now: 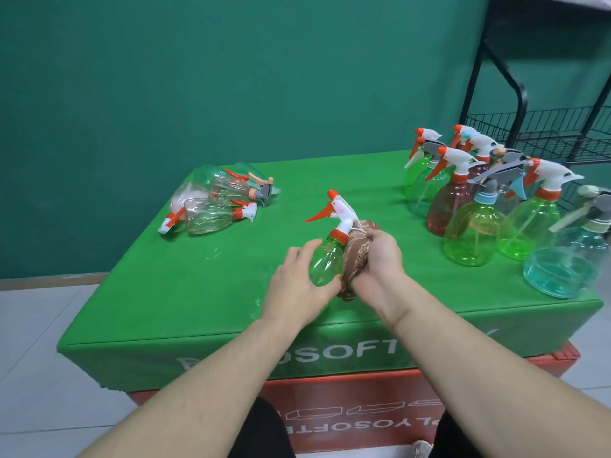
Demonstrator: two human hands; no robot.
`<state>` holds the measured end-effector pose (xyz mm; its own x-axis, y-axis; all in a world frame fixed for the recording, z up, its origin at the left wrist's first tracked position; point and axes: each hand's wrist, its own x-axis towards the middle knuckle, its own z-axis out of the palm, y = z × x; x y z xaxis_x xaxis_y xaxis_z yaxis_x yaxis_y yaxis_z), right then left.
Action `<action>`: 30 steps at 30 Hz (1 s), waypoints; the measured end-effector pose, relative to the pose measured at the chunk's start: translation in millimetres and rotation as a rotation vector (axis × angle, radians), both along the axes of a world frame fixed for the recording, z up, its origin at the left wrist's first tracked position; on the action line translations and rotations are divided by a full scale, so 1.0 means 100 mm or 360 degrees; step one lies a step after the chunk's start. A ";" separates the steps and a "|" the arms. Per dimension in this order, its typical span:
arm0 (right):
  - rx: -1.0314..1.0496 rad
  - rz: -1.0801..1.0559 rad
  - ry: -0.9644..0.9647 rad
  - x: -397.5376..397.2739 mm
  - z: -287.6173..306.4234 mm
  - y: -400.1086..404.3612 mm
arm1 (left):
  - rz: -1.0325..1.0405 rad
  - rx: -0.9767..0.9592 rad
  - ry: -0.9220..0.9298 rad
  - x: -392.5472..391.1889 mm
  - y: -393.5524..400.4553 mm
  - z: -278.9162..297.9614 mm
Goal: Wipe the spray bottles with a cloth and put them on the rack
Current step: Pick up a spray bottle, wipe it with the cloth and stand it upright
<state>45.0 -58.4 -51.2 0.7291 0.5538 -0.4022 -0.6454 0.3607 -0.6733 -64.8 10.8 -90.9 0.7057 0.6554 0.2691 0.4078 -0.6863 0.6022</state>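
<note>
A green spray bottle [325, 259] with a white head and orange trigger is held above the front centre of the bench [198, 292], tilted so that the nozzle points up and to the left. The lower body of the bottle is gripped by the left hand [297, 285], with the fingers curled round its left side. A brown cloth [355, 256] is pressed against the right side and neck of the bottle by the right hand [380, 259], whose fingers are closed round the bunched fabric. The two hands are close together, with the bottle and cloth between them.

The bench is covered in green material with white lettering on its front face, and it is set on a red base [363, 408].

A pile of clear spray bottles [215, 203] is laid on its side at the rear left of the bench, well apart from the hands. The heads in this pile are white, orange and grey.

A group of upright spray bottles [489, 206] is stood at the right side of the bench. Green, reddish and pale blue bodies are seen in this group, and the bottles are packed closely, several touching.

A black wire rack [545, 133] is positioned behind the right edge of the bench, against the green wall [198, 77].
</note>
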 end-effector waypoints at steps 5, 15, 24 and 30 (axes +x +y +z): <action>-0.0017 0.0069 -0.0084 0.01 -0.04 -0.06 | -0.0027 0.0040 0.0115 0.09 0.02 0.01; -0.0259 0.0097 -0.0440 -0.01 -0.20 -0.17 | -0.0039 0.0238 0.0358 0.29 -0.01 0.02; -0.0302 0.0083 -0.0485 0.04 -0.15 -0.26 | -0.0017 0.0247 0.0278 0.31 -0.02 0.00; -0.0060 -0.0003 -0.0078 0.09 -0.04 -0.21 | 0.0029 0.0240 0.0161 0.26 -0.05 -0.04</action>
